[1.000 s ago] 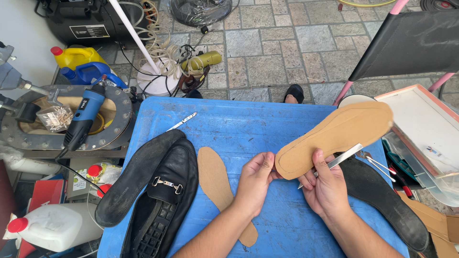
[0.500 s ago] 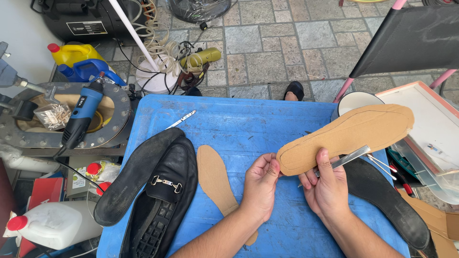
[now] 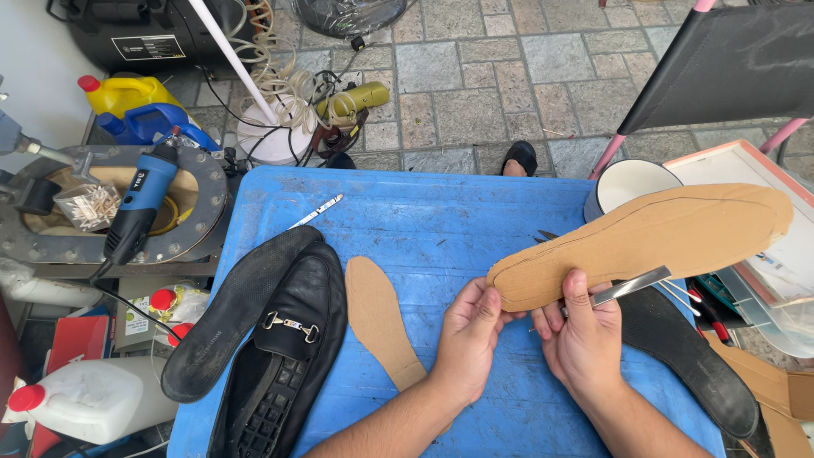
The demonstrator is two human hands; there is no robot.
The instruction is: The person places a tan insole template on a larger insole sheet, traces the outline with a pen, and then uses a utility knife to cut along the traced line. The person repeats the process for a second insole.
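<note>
Both hands hold a tan cardboard insole [image 3: 653, 237] above a blue plastic table [image 3: 424, 212]. My left hand [image 3: 471, 335] pinches its heel end. My right hand [image 3: 585, 335] grips the same end and also holds a thin metal blade [image 3: 632, 286] pressed against the insole's edge. A smaller tan insole piece [image 3: 377, 318] lies flat on the table, left of my left hand. Further left sit a black loafer [image 3: 284, 356] with a metal buckle and a black sole [image 3: 233, 318]. Another black sole [image 3: 687, 352] lies under my right hand.
A white cup [image 3: 627, 182] stands at the table's far right, near a pink-rimmed tray [image 3: 738, 165]. A small knife [image 3: 318, 211] lies at the table's back. Left of the table are a blue power tool [image 3: 136, 203], yellow and blue jugs [image 3: 127, 97], and a white jug [image 3: 93, 399].
The large insole has shifted right and slightly down in my hands, with the blade staying against its edge. My view has tilted a little.
</note>
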